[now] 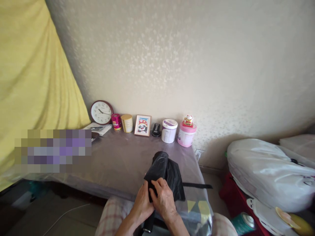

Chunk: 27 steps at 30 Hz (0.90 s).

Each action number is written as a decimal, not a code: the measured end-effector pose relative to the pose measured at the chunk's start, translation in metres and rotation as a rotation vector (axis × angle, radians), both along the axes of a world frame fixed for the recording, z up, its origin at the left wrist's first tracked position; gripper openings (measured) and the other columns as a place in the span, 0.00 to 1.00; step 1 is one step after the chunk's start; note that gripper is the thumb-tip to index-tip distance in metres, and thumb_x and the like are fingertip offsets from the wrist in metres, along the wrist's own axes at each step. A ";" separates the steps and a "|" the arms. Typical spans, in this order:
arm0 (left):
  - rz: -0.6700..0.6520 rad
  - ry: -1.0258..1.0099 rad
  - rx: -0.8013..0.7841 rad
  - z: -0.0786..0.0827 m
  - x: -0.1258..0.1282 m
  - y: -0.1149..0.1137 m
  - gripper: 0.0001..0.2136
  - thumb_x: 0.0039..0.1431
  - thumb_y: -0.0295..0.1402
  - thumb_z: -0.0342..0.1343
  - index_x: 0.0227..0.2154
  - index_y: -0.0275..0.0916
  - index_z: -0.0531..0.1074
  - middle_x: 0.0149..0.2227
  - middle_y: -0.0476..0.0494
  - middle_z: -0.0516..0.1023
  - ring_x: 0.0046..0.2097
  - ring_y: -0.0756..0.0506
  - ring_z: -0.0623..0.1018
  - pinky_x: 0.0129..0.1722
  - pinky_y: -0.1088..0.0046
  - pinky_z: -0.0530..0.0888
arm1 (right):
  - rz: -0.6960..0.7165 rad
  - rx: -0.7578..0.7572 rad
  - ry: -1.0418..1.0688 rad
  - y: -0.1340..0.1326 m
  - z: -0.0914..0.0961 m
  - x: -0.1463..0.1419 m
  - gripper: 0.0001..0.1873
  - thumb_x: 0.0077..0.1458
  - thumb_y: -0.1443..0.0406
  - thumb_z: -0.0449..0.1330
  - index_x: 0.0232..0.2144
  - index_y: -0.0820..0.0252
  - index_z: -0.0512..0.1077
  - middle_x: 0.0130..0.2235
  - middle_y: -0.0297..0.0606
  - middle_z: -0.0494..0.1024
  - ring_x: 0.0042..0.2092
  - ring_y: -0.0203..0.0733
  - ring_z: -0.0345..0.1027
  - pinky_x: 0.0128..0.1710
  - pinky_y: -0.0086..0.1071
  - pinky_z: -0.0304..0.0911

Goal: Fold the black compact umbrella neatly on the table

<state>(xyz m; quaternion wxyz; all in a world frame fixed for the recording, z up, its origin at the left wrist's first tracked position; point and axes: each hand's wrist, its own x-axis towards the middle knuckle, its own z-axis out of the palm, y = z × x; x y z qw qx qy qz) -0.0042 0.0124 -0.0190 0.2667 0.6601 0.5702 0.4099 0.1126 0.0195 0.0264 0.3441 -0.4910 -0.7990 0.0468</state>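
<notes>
Black umbrella (164, 167) in curled left fingers (144, 191) and right fingers (160, 185); strap (198, 186) past the right edge of the table (118, 160).

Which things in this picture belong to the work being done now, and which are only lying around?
In use: what appears to be a folded black umbrella, with its strap and handle; left hand and right hand are both on it.

Lying around: wall clock, magenta tin, panda picture, white tub, pink tub, cat figurine, white bag, green can.

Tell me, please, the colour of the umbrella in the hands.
The umbrella is black; it shows best in the head view.
</notes>
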 end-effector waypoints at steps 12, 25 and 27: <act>-0.268 0.095 0.119 0.061 -0.007 0.014 0.19 0.64 0.39 0.41 0.56 0.44 0.61 0.59 0.46 0.63 0.62 0.44 0.58 0.61 0.60 0.57 | 0.109 0.191 -0.073 0.000 -0.015 -0.005 0.15 0.51 0.77 0.51 0.36 0.60 0.73 0.34 0.39 0.76 0.36 0.42 0.69 0.42 0.37 0.64; -0.432 0.436 0.145 0.050 0.009 0.103 0.17 0.66 0.39 0.38 0.44 0.57 0.72 0.62 0.58 0.57 0.64 0.44 0.53 0.61 0.54 0.52 | 0.107 0.048 -0.011 -0.006 -0.007 -0.003 0.14 0.56 0.75 0.49 0.35 0.57 0.72 0.36 0.37 0.74 0.34 0.41 0.64 0.37 0.35 0.62; -0.365 0.423 0.154 0.043 0.011 0.113 0.15 0.65 0.39 0.40 0.46 0.56 0.71 0.63 0.56 0.55 0.64 0.43 0.52 0.61 0.54 0.51 | 0.117 0.044 0.008 -0.006 -0.007 -0.003 0.14 0.57 0.74 0.48 0.36 0.57 0.71 0.38 0.37 0.74 0.36 0.41 0.65 0.39 0.35 0.61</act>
